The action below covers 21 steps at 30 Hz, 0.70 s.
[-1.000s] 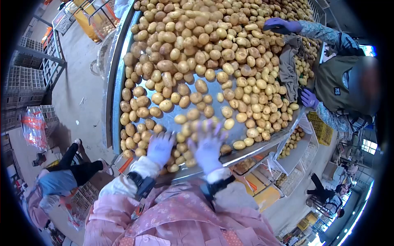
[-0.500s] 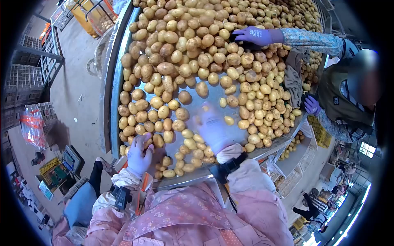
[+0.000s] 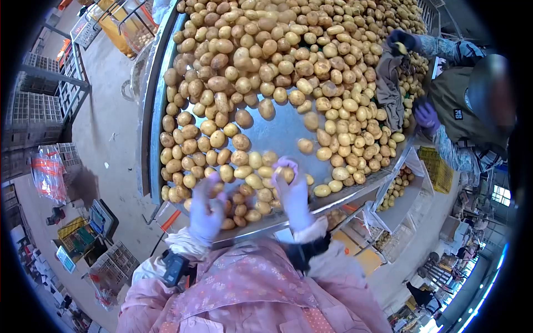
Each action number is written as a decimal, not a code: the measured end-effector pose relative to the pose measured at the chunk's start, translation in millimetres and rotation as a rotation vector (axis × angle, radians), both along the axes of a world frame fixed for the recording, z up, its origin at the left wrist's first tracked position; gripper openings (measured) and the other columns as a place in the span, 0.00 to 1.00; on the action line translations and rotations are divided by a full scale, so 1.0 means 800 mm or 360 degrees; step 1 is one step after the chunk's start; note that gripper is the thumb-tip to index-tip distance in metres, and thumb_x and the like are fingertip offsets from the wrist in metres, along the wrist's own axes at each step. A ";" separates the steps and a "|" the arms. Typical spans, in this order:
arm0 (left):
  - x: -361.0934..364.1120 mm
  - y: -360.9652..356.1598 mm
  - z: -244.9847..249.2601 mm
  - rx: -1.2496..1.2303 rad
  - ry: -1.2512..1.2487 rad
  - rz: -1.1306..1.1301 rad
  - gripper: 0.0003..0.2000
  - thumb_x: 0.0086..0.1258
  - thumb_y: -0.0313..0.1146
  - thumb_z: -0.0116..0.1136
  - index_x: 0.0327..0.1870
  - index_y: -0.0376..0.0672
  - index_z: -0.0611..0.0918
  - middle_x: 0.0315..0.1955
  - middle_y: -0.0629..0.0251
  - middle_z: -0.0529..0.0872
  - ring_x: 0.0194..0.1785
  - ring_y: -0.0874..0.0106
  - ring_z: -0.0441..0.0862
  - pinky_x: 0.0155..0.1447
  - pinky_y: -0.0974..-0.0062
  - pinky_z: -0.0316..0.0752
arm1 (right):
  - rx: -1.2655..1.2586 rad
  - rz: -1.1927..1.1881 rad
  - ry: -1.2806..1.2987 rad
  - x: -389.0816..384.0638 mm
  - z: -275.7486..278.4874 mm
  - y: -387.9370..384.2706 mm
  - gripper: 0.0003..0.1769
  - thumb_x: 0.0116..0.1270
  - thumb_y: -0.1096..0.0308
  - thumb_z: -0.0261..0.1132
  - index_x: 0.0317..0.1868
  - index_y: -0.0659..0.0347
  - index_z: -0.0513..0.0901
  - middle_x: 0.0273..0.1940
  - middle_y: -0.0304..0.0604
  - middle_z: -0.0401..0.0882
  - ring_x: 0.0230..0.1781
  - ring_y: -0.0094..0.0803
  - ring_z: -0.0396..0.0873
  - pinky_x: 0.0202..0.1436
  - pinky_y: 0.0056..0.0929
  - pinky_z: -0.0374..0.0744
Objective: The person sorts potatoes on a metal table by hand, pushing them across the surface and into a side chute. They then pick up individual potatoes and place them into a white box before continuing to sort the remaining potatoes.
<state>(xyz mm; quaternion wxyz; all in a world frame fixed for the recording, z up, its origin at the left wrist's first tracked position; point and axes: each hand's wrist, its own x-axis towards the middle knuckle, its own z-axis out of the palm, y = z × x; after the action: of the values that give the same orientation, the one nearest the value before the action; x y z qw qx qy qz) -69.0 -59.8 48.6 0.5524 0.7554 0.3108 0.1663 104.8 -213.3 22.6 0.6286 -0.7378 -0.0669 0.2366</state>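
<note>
Many potatoes (image 3: 239, 86) cover a metal sorting table (image 3: 277, 133), heaped at the back and thinner toward me. In a pale purple glove, my right hand (image 3: 295, 202) pinches one potato (image 3: 288, 175) near the front edge. My left hand (image 3: 204, 217), also gloved, hovers at the front left corner beside several small potatoes (image 3: 240, 210). It is blurred, but its thumb and fingers look apart, and I see nothing between them.
At the right, a co-worker's dark-gloved hand (image 3: 404, 42) holds a potato near a grey cloth (image 3: 390, 83); the other, purple-gloved hand (image 3: 426, 115) rests by the table's edge. A box of potatoes (image 3: 395, 188) and yellow crate (image 3: 433, 175) stand below. Grey crates (image 3: 39, 114) line the left.
My right hand has come back toward me from mid-table and now grips a potato. My left hand has moved slightly right. The co-worker's far arm has drawn back to the right.
</note>
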 end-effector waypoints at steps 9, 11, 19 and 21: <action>0.092 -0.128 0.029 0.0677 -0.0734 -0.1485 0.19 0.69 0.36 0.62 0.59 0.41 0.84 0.44 0.53 0.84 0.52 0.51 0.84 0.62 0.49 0.75 | 0.1093 -0.0441 0.1678 -0.063 0.041 -0.237 0.16 0.77 0.57 0.63 0.59 0.52 0.79 0.58 0.46 0.83 0.48 0.33 0.84 0.42 0.33 0.84; 0.099 -0.119 0.005 0.0793 -0.0545 -0.1657 0.16 0.66 0.35 0.63 0.53 0.42 0.85 0.45 0.55 0.84 0.53 0.51 0.84 0.61 0.50 0.75 | 0.1064 -0.0500 0.1480 -0.063 0.054 -0.327 0.15 0.78 0.59 0.63 0.61 0.48 0.80 0.60 0.47 0.83 0.45 0.30 0.83 0.39 0.28 0.82; 0.115 -0.044 -0.045 0.0794 0.0558 -0.1557 0.30 0.62 0.35 0.66 0.69 0.45 0.81 0.67 0.57 0.81 0.70 0.55 0.78 0.70 0.54 0.73 | -0.1339 -0.0308 -0.0560 0.015 0.037 -0.378 0.33 0.78 0.57 0.68 0.74 0.69 0.72 0.69 0.57 0.77 0.70 0.53 0.76 0.75 0.45 0.74; 0.114 -0.060 -0.066 0.1023 0.0427 -0.1441 0.29 0.63 0.36 0.66 0.68 0.44 0.82 0.67 0.57 0.81 0.71 0.55 0.77 0.74 0.54 0.71 | -0.1211 0.0024 -0.1180 0.052 0.009 -0.270 0.30 0.79 0.63 0.67 0.74 0.71 0.74 0.75 0.59 0.71 0.74 0.52 0.73 0.78 0.45 0.72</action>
<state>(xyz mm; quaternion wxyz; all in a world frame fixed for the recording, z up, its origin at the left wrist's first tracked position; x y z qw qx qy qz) 21.9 -107.7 -4.1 0.2667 0.9578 -0.0426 -0.0979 146.5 -429.2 29.6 0.2488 -0.9474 -0.1994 -0.0280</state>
